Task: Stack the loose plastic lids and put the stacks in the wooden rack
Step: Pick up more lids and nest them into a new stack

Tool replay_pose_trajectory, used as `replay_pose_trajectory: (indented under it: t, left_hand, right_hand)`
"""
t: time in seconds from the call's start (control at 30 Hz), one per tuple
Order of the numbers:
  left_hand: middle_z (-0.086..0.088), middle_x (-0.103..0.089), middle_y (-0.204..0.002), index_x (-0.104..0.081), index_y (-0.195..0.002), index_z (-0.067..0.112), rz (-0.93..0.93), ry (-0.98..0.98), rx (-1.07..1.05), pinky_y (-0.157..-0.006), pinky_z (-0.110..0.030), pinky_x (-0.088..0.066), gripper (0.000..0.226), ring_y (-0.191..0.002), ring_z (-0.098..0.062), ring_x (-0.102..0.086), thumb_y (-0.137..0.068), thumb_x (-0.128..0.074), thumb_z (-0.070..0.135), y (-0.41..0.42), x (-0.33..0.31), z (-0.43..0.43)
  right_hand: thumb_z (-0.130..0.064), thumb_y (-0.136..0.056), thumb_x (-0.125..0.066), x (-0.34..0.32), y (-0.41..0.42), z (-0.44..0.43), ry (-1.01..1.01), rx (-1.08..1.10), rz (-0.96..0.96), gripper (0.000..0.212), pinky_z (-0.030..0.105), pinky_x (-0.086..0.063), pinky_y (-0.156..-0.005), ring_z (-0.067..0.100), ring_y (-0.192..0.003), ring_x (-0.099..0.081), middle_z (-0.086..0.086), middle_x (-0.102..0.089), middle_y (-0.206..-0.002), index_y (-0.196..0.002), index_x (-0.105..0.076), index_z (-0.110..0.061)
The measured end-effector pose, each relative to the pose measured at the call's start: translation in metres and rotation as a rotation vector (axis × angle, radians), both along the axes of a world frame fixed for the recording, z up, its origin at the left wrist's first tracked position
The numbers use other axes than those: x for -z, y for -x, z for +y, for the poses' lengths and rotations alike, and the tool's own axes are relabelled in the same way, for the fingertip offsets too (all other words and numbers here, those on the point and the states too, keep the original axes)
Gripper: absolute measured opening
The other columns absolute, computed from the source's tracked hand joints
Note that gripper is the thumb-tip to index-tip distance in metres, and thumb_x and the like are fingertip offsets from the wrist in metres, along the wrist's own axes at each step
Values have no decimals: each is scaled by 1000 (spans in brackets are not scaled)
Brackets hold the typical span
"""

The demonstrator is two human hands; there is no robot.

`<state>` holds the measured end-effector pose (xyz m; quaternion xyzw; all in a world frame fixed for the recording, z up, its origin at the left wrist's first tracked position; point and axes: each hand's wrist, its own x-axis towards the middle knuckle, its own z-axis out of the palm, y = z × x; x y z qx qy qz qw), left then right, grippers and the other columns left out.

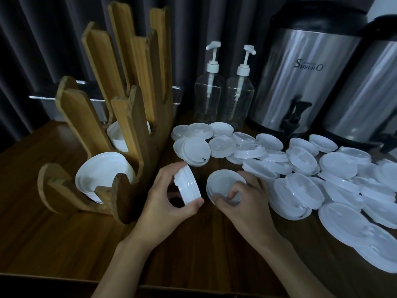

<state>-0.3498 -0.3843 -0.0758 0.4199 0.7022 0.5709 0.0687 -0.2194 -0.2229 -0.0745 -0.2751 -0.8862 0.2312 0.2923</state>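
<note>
Okay, mid-stacking step. The left grip (169, 196) grasps a short stack (188, 183) of lids, tilted up on edge, with the thumb under and the fingers over the rim, just right of the wooden rack (129, 117). The right grip (247, 201) pinches a single lid (222, 182) by its near rim. It sits just beside the short stack with a small gap between them, not touching. Both are held low over the counter (53, 233).

The wooden rack already carries lids: a front stack (98, 173) in the lowest slot and a second stack (116, 136) in the slot behind. Many loose lids (300, 164) overlap across the right side of the counter, reaching back to two steel urns (300, 87). Two pump bottles (223, 93) stand behind, out of the way.

Judgement: early to middle of the task, since most lids are not yet stacked. The next move probably calls for turning the single lid to face the same way as the short stack, lining up the rims and pressing it on until it nests. A skewed lid may not seat. The stack in hand looks short, so more lids likely go on before it goes into the rack.
</note>
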Motion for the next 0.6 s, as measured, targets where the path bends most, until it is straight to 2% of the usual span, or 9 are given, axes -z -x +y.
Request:
replay_pose_trajectory:
  t: [0.1, 0.23, 0.3, 0.33, 0.37, 0.47, 0.53, 0.6]
  left_hand:
    - [31, -42, -136, -40, -134, 51, -10, -5, 8, -88, -2, -43, 77, -127, 13, -39, -71, -84, 42, -1, 0, 0]
    - [30, -45, -135, -42, -135, 49, -42, -47, 29, -90, -4, -44, 78, -128, 8, -42, -71, -86, 41, -2, 0, 0]
    - [29, -47, -134, -43, -136, 46, -64, -88, 51, -92, -9, -47, 78, -129, 4, -45, -70, -85, 44, -3, -1, 0]
    - [29, -49, -134, -43, -138, 44, -75, -113, 68, -92, -11, -49, 78, -129, 2, -47, -71, -84, 44, -4, -2, 0]
    - [29, -50, -134, -43, -139, 42, -83, -137, 84, -93, -12, -49, 80, -130, 0, -49, -71, -85, 42, -5, -2, -1]
    - [24, -52, -135, -42, -143, 38, -87, -185, 105, -95, -16, -51, 84, -130, -7, -52, -72, -86, 37, -6, -3, -1]
    - [20, -54, -136, -43, -143, 34, -75, -204, 115, -95, -19, -52, 83, -131, -12, -53, -72, -87, 36, -7, -3, -1]
    - [15, -55, -136, -45, -143, 31, -65, -216, 117, -96, -22, -53, 82, -132, -17, -53, -73, -86, 38, -7, -3, 0]
  right_hand:
    - [-47, -77, -80, -6, -2, -1, 129, -4, 119, 33, 35, -40, -102, 12, -129, -43, -7, -55, -120, -85, -63, -19]
    - [-55, -76, -69, -21, -4, -11, 456, -63, 227, 35, 29, -45, -99, 4, -126, -50, -20, -58, -126, -102, -65, -32]
    - [-55, -76, -65, -27, -4, -15, 541, -120, 236, 30, 18, -47, -88, -2, -118, -55, -28, -61, -120, -103, -64, -42]
    - [-55, -76, -65, -30, -4, -18, 584, -158, 240, 31, 15, -48, -83, -3, -114, -58, -26, -64, -116, -105, -65, -43]
    - [-56, -76, -66, -31, -4, -20, 632, -200, 246, 35, 17, -51, -83, -2, -112, -60, -23, -67, -116, -109, -65, -43]
    - [-64, -69, -67, -31, -4, -27, 734, -283, 226, 57, 36, -54, -97, 9, -118, -62, -10, -66, -125, -120, -65, -38]
    - [-67, -67, -66, -32, -2, -31, 735, -309, 185, 60, 45, -52, -102, 13, -124, -58, -4, -60, -134, -121, -64, -41]
    - [-65, -68, -66, -34, -2, -33, 746, -348, 153, 58, 45, -51, -104, 10, -124, -58, -7, -60, -133, -121, -63, -44]
